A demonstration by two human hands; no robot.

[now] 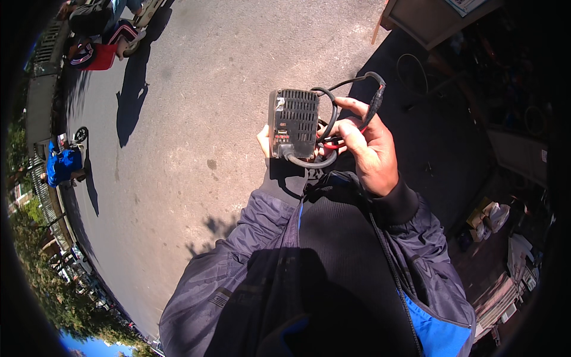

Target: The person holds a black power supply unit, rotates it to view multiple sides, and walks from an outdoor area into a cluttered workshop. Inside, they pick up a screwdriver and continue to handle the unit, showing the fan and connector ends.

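Observation:
A black vented plastic box (pixel 295 115), something like a charger, is held upright over the pavement in front of me. My left hand (pixel 264 140) grips it from behind, mostly hidden, with fingertips showing at its left edge. A thick grey cable (pixel 311 162) leaves the box's lower end. My right hand (pixel 369 150) is closed around the looped black cables (pixel 332 105) and red wire (pixel 336 144) at the box's right side. A taped dark section of cable (pixel 375 101) rises above my fingers.
Sunlit pavement (pixel 178 119) stretches left to a railing (pixel 50 47). People on two-wheelers (pixel 62 157) are along the road, two groups at the upper and middle left. At right are a shaded stall with a wooden board (pixel 425 18), cluttered items and bags (pixel 493 217).

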